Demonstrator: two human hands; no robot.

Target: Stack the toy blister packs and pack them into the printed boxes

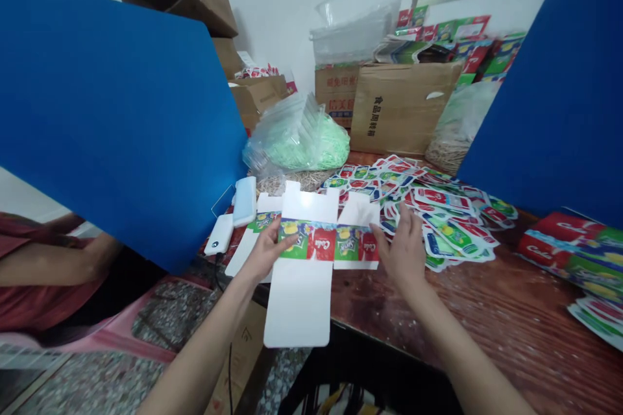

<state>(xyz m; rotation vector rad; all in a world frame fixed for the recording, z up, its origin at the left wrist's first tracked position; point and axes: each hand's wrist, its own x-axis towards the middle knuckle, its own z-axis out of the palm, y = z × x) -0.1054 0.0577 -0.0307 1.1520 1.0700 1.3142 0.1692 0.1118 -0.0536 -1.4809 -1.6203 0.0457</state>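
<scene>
A flattened printed carton [311,241], with Cola and Sprite pictures and white flaps, is held up in front of me over the table's front edge. My left hand [266,248] pinches its left side, thumb on the printed face. At the right edge is my right hand [403,243], fingers apart and pointing up, with the thumb close to or touching the carton's edge. Behind my left hand lies another flat carton [243,251], partly covered. A loose heap of can-shaped printed cards [418,198] spreads beyond my right hand.
A white power bank [220,235] with a cable and a pale blue pack [244,201] lie left. Blue panels [111,91] flank the table [467,324]. Behind are a plastic bag of green shreds [311,142] and a cardboard box [403,107]. Printed packs [574,249] sit right. Another person's arm [53,259] shows left.
</scene>
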